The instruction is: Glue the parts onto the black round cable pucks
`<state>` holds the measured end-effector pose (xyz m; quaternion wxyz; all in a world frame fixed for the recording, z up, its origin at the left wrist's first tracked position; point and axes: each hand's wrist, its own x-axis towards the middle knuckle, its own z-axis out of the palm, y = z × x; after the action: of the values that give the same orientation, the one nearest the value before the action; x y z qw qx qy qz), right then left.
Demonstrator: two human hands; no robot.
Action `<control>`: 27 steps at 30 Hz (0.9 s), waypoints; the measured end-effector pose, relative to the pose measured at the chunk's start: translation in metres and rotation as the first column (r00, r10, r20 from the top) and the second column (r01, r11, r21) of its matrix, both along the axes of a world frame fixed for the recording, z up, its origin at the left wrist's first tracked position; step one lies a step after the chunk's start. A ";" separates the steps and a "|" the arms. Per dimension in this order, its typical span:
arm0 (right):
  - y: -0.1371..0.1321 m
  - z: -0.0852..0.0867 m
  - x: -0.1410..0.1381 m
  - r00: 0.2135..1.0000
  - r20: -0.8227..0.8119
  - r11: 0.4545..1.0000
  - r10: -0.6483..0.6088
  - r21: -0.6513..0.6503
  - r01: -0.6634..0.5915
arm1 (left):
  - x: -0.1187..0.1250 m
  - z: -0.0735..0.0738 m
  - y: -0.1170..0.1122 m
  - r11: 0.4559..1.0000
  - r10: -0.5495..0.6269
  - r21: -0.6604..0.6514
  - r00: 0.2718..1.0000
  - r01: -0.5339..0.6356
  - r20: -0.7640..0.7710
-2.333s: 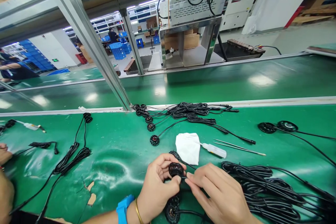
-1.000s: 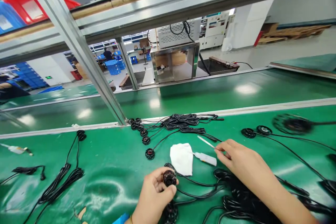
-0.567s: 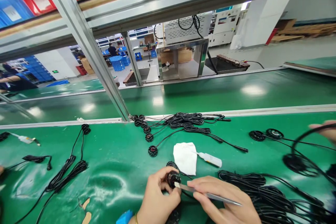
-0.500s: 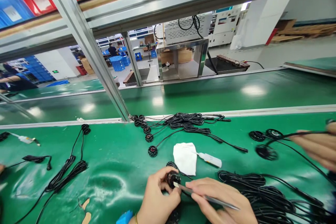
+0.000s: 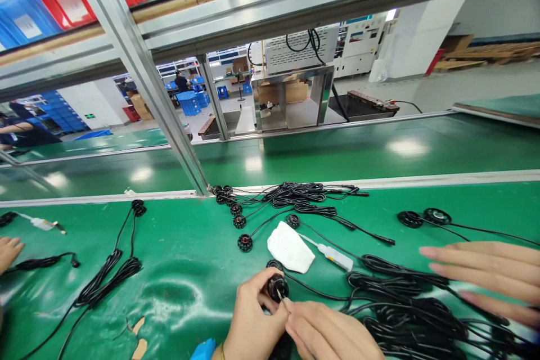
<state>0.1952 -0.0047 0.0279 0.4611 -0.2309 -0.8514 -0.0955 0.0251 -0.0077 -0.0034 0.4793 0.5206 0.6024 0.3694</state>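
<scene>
My left hand (image 5: 253,323) is closed round a small black round part (image 5: 278,286) on a black cable, near the table's front edge. My right hand (image 5: 331,333) is pinched on thin metal tweezers (image 5: 283,301), whose tip touches the part. Just behind lie a white cloth (image 5: 290,247) and a small white dropper bottle (image 5: 335,256). A pile of coiled black cables (image 5: 417,315) lies to the right of my hands.
Another person's open hand (image 5: 485,278) reaches in from the right above the cable pile. A second person's fingers (image 5: 8,250) show at the left edge. More black round parts with cables (image 5: 291,194) lie by the metal post (image 5: 169,118). A conveyor belt (image 5: 337,146) runs behind.
My right hand picked up the tweezers and brought them to the part in my left hand. The other person's hand laid another part and cable by the cloth, which shifted.
</scene>
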 end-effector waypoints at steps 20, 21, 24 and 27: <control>0.014 -0.035 0.012 0.946 -0.318 0.909 0.054 -0.377 -0.179 | 0.001 0.007 0.010 0.996 -0.035 -0.080 0.985 0.049 0.166; 0.014 -0.034 0.011 0.948 -0.312 0.912 0.057 -0.371 -0.177 | 0.001 0.007 0.009 0.995 -0.037 -0.083 0.987 0.050 0.156; 0.013 -0.031 0.008 0.958 -0.277 0.928 0.078 -0.332 -0.171 | 0.001 0.004 0.008 0.994 -0.052 -0.084 0.991 0.063 0.124; 0.013 -0.027 0.005 0.967 -0.231 0.944 0.110 -0.278 -0.174 | 0.002 0.002 0.006 0.995 -0.064 -0.073 0.990 0.073 0.124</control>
<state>0.2007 0.0078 0.0013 0.5154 -0.2439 -0.8163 0.0922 0.0273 -0.0018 -0.0010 0.5472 0.4985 0.5679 0.3600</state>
